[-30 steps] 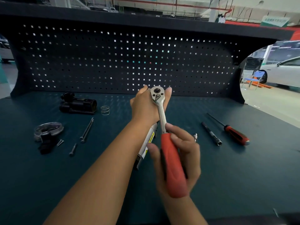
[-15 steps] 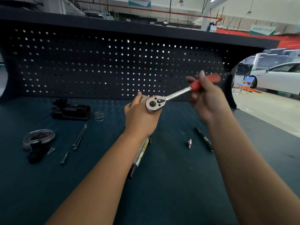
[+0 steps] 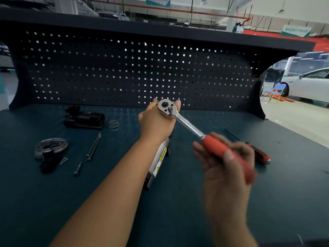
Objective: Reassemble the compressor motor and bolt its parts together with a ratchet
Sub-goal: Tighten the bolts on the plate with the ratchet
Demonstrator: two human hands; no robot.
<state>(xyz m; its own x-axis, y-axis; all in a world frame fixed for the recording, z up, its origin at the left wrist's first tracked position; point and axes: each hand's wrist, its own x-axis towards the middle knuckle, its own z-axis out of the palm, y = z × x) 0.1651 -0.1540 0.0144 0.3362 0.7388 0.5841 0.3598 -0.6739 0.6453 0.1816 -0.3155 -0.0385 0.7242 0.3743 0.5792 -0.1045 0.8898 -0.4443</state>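
A: How are the hands placed?

B: The upper end of the motor (image 3: 159, 161) is gripped by the left hand (image 3: 156, 122). The red handle of the ratchet (image 3: 187, 123) is wrapped by the curled fingers of the right hand (image 3: 226, 166), which is blurred.

A: Where is the motor kept, and how is it expected to handle?

B: It is stood on its lower end on the bench (image 3: 195, 202), near the middle. It is judged heavy and stiff, with a smooth case that may slip. It is best held high, close to the ratchet head, so that twisting is resisted.

A: How is it described?

B: A silver cylinder is seen, marked with yellow warning labels and dark at the ends. Its top is covered by the ratchet head, so the bolt is hidden.

A: And around it?

B: To the left, long bolts (image 3: 93, 147), a spring (image 3: 114, 125), a black housing (image 3: 83, 119) and a round cover (image 3: 50, 146) are laid out. To the right, a screwdriver (image 3: 260, 154) is laid.
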